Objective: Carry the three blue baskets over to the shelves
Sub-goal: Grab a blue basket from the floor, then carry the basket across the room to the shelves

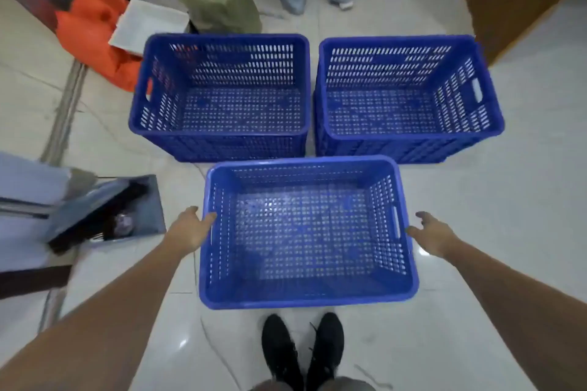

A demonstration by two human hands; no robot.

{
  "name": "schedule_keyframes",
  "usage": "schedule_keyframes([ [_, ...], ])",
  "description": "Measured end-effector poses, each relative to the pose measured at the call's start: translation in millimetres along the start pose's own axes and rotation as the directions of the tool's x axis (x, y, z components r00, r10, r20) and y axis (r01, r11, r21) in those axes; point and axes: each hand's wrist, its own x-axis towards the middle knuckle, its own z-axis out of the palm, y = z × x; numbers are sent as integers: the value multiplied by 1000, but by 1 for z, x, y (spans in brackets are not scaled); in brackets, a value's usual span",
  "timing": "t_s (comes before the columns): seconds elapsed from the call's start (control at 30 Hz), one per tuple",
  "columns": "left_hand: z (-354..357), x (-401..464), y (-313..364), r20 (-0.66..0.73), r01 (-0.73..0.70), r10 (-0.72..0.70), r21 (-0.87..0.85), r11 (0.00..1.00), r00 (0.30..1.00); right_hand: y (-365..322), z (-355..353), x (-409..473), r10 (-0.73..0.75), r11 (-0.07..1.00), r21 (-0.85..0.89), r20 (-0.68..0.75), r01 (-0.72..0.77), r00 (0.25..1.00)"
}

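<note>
Two open hands reach for the nearest blue basket (308, 232).
Left hand (187, 230) touches its rim, right hand (433, 233) just beside, fingers spread; all three baskets remain unmoved on the floor (508, 200).

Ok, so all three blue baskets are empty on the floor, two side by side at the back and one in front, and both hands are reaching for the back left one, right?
Not quite. In the head view the left hand and right hand are at the two short sides of the front basket, not the back left basket. The rest holds: all three, including the back right basket, are empty on the floor.
</note>
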Motion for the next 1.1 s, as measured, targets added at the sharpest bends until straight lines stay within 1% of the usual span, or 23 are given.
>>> schedule_keyframes([
  [0.1, 44, 53, -18, -67, 102, -112, -132, 986, 991, 15, 32, 57, 53, 985, 168, -85, -38, 995],
  [0.13, 56, 68, -24, -58, 150, -163, -179, 972, 985, 17, 40, 72, 85, 975, 214, -101, -62, 991],
  [0.23, 89, 110, -45, -31, 220, -248, -366, 904, 968, 28, 63, 121, 173, 931, 351, -192, -97, 966],
  [0.27, 96, 122, -55, -30, 244, -281, -417, 876, 959, 30, 69, 132, 203, 908, 404, -188, -113, 961],
  [0.37, 107, 138, -72, 8, 291, -331, -501, 815, 943, 38, 83, 160, 235, 806, 572, -75, -152, 969],
  [0.43, 100, 120, -65, 51, 320, -354, -562, 762, 934, 42, 81, 156, 233, 808, 564, -45, -168, 971],
  [0.53, 72, 74, -50, 74, 334, -359, -573, 748, 930, 45, 58, 120, 209, 823, 547, -39, -154, 977],
  [0.63, 23, 12, -17, 50, 280, -309, -576, 768, 950, 46, 11, 59, 191, 837, 525, -18, -153, 981],
  [0.7, -22, -34, 14, 36, 233, -258, -563, 793, 965, 45, -29, 11, 184, 823, 549, -14, -146, 983],
  [0.8, -95, -97, 64, 6, 131, -152, -540, 831, 988, 39, -99, -70, 146, 790, 608, -60, -79, 987],
  [0.93, -189, -178, 133, -19, 6, -19, -527, 850, 1000, 35, -198, -182, 87, 680, 733, -100, 14, 991],
  [0.97, -212, -195, 151, -20, -39, 33, -528, 848, 999, 33, -222, -210, 79, 657, 753, -115, 35, 990],
  [1.1, -290, -256, 229, -51, -203, 205, -502, 841, 977, 27, -309, -312, 58, 598, 790, -211, 135, 976],
])
